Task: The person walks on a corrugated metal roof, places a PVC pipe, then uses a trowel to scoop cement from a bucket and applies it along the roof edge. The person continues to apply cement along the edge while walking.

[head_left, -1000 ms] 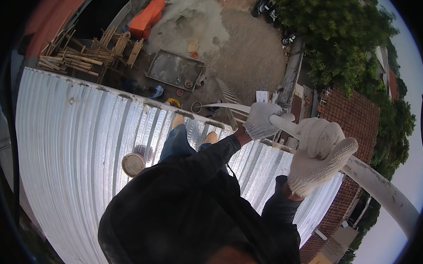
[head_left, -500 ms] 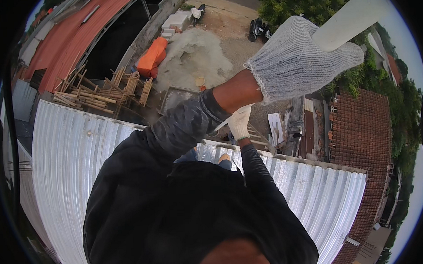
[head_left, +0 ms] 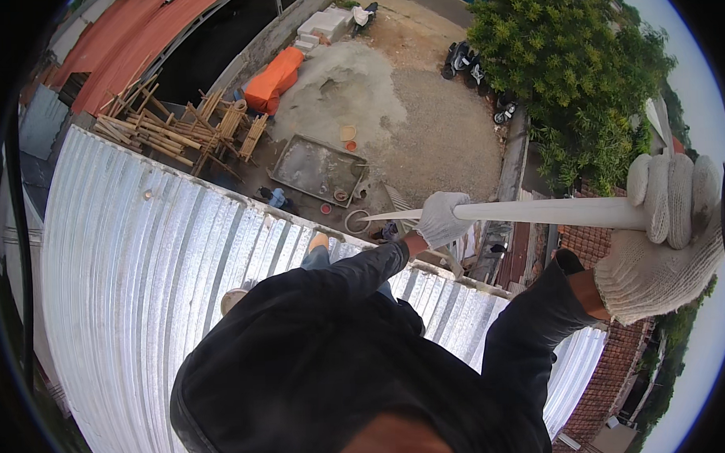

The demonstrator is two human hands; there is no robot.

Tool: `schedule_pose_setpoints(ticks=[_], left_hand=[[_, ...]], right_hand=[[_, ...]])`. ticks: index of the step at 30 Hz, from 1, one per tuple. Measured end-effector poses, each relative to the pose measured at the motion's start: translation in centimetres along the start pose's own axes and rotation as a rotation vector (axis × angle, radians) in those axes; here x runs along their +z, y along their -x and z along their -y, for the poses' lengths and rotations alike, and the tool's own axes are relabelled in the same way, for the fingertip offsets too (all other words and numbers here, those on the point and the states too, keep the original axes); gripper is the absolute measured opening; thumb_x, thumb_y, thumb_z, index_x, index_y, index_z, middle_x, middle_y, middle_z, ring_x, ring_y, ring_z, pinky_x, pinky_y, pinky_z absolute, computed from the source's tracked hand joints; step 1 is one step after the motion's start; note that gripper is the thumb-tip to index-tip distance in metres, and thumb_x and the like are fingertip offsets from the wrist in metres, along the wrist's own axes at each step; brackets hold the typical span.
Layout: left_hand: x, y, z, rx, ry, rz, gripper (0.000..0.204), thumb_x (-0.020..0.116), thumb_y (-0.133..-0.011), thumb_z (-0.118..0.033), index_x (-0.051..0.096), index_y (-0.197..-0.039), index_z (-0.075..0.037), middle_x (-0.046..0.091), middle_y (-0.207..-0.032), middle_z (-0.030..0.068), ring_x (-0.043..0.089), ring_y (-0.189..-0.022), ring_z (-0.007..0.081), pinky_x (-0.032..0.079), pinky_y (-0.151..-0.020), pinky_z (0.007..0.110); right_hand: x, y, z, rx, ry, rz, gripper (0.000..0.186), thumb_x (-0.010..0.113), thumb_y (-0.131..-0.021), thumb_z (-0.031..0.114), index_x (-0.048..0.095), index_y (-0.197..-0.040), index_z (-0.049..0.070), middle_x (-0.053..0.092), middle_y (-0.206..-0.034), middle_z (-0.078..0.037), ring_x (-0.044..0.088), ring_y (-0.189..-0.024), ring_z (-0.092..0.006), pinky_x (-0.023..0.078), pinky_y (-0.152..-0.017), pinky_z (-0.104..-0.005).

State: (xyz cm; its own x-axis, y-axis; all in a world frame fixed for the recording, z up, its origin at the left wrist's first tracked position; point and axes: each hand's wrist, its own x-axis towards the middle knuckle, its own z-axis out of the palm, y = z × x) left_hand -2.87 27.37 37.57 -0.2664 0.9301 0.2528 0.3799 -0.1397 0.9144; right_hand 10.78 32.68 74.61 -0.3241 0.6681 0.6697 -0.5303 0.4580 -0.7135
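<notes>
A long, straight, white pole-like piece (head_left: 554,212) runs from the right side of the view down toward the ground, narrowing with distance. My right hand (head_left: 666,224), in a whitish knitted glove, is closed around its upper part. Farther down, my left hand (head_left: 442,220), also gloved, grips the same piece. Its lower end appears beside a round pale bucket (head_left: 357,220) on the ground; whether they are joined, I cannot tell. My legs are at the edge of a corrugated metal roof (head_left: 140,258), one foot (head_left: 319,241) showing there.
Below lie a mixing trough (head_left: 316,168), a sand pile (head_left: 338,91), an orange tarp (head_left: 273,80) and stacked bamboo poles (head_left: 156,134). A person in blue (head_left: 275,198) is near the roof edge below. A tree (head_left: 572,51) and tiled roof (head_left: 595,250) stand right.
My hands have swapped heights: the left came down from the upper right to the lower grip, and the right moved up to the upper grip. The view has shifted, showing more ground.
</notes>
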Motion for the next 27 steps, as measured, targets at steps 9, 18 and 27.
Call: schedule_pose_setpoints(ticks=[9,18,27], left_hand=[[-10.1,-1.3,-2.1,-0.353,0.38,-0.363,0.044,0.076,-0.105,-0.033,0.063,-0.07,-0.009,0.051,-0.059,-0.0058,0.048,-0.052,0.0036,0.034,-0.047,0.029],[-9.6,3.3,-3.8,-0.272,0.48,-0.261,0.043,0.071,-0.108,-0.029,0.052,-0.073,-0.012,0.049,-0.053,-0.0009,0.047,-0.046,0.0097,0.038,-0.047,0.03],[-10.0,5.3,-4.4,-0.245,0.401,-0.054,0.036,0.072,-0.109,-0.026,0.061,-0.08,-0.007,0.058,-0.063,0.0004,0.052,-0.057,0.0076,0.044,-0.06,0.027]], right_hand=[[-3.6,13.9,-16.9,0.416,0.711,0.067,0.058,0.077,-0.089,0.036,0.065,-0.138,0.006,0.072,-0.116,-0.017,0.067,-0.101,-0.0323,0.056,-0.086,-0.0414],[5.4,33.1,-32.6,0.838,0.647,0.184,0.042,0.084,-0.08,0.047,0.078,-0.097,0.009,0.076,-0.093,-0.02,0.074,-0.097,-0.0438,0.057,-0.086,-0.0521],[7.4,35.7,-35.1,0.605,0.73,-0.136,0.027,0.071,-0.087,0.032,0.072,-0.077,0.007,0.071,-0.079,-0.021,0.069,-0.079,-0.0477,0.054,-0.071,-0.0543]])
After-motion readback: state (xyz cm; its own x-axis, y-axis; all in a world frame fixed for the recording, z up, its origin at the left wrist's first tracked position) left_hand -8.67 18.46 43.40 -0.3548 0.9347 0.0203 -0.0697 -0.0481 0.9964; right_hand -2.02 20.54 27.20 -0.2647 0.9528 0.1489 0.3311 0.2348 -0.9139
